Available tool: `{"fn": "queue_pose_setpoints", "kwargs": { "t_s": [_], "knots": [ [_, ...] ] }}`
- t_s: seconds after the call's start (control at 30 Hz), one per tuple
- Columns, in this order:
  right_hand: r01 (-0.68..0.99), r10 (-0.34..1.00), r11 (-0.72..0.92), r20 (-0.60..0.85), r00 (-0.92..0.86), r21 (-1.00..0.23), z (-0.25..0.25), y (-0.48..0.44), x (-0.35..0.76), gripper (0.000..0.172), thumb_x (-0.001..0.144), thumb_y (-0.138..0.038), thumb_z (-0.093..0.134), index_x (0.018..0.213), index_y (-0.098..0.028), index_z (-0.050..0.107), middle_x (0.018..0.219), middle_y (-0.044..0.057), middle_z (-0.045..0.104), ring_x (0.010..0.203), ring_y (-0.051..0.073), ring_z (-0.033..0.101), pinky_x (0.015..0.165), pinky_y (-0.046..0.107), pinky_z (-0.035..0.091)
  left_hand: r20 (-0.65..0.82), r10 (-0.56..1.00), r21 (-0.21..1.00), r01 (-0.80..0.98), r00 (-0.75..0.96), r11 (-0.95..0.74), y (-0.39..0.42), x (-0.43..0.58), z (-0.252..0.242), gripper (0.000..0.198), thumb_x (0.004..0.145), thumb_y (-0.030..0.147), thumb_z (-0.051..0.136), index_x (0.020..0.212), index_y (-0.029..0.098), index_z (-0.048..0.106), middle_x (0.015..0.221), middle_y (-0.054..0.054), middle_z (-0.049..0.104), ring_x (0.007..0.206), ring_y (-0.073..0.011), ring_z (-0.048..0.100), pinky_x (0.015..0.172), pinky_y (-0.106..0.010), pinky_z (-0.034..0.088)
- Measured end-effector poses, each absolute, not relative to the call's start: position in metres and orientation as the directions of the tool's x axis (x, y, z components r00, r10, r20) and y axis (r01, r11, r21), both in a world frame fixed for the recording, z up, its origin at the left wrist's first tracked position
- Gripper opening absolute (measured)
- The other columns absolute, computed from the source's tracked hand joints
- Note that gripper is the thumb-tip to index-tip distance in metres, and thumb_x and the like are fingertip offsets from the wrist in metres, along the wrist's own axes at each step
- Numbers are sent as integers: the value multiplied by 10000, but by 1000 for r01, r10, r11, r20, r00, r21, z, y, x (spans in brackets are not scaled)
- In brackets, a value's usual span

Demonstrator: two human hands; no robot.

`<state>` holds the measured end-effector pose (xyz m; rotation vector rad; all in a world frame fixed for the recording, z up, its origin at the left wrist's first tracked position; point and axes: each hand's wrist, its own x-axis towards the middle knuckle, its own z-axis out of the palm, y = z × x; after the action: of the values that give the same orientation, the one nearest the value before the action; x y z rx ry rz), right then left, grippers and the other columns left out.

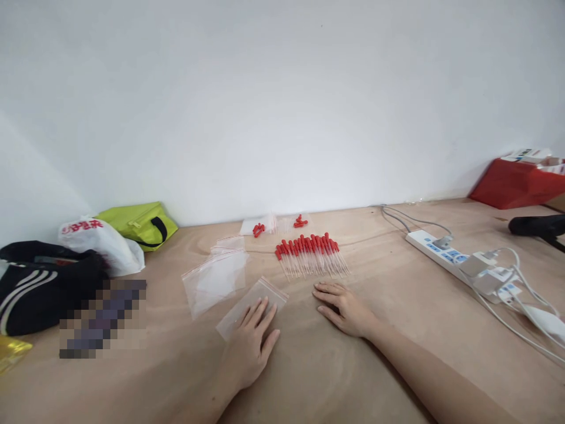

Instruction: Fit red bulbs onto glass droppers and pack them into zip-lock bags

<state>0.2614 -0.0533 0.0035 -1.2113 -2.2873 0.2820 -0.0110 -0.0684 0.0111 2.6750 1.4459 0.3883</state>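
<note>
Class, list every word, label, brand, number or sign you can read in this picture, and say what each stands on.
None reads clearly.
White plastic bag: red characters, too blurred to read.
Power strip: blue markings, too small to read.
Packs in the red bag: green marks, too small to read.
Black bag: white stripes, no legible lettering.

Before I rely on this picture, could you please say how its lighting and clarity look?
In the head view, soft light covers the wall; a soft shadow lies along the right forearm; the pale ends of the red-tipped sticks blend into the table; a pixelated patch at left hides detail.
</note>
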Motion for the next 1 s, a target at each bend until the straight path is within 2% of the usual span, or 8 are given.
{"fn": "queue_pose_setpoints", "kwargs": {
  "t_s": [0.13, 0.3, 0.43, 0.6, 0.83, 1.0],
  "knots": [
    [687, 804, 590, 384, -454, -424, 2, -49, 260, 331, 818, -283, 483, 1131, -215, 567, 1163, 93, 566, 1091, 214, 498, 932, 411, 376, 168, 696, 261, 649, 699, -715, -89, -12, 16, 496, 849, 340, 441, 1325, 284, 311, 1381, -44, 331, 1256, -246, 315, 1020, -463, 289],
    [638, 777, 630, 352, -523, -443, 5, -49, 257, 318, 823, -295, 484, 1122, -235, 572, 1178, 87, 554, 1095, 215, 487, 927, 418, 359, 127, 610, 378, 530, 783, -759, -73, 5, 27, 429, 849, 323, 450, 1274, 306, 395, 1339, -24, 406, 1234, -225, 358, 1024, -465, 286],
    [596, 751, 658, 340, -566, -459, 5, -47, 255, 316, 852, -244, 427, 1140, -243, 558, 1174, 76, 555, 1084, 190, 489, 923, 391, 355, 235, 722, 475, 571, 650, -669, -51, 20, 28, 359, 881, 265, 360, 1220, 233, 474, 1270, -58, 489, 1164, -175, 450, 970, -369, 390],
    [576, 730, 679, 343, -591, -455, 5, -47, 257, 299, 845, -286, 444, 1106, -243, 583, 1173, 72, 552, 1084, 198, 478, 922, 394, 343, 177, 685, 427, 573, 707, -700, -47, 26, 30, 330, 851, 225, 401, 1149, 214, 545, 1240, -54, 521, 1191, -196, 419, 1000, -409, 343],
    [439, 608, 776, 349, -713, -453, 22, -54, 252, 330, 814, -322, 461, 1075, -167, 589, 1107, 88, 576, 1085, 197, 465, 945, 367, 319, 161, 682, 413, 579, 713, -703, -47, 26, 29, 546, 790, 200, 465, 1316, 213, 320, 1275, -67, 480, 1173, -202, 428, 1011, -419, 318],
    [393, 557, 787, 274, -784, -475, 21, -53, 250, 544, 740, -460, 533, 1179, -140, 510, 1185, 123, 528, 1107, 217, 460, 971, 372, 286, 141, 681, 431, 574, 719, -696, -43, 23, 22, 584, 818, 267, 437, 1355, 217, 214, 1328, -64, 414, 1203, -232, 379, 1008, -435, 309]
  ]
}}
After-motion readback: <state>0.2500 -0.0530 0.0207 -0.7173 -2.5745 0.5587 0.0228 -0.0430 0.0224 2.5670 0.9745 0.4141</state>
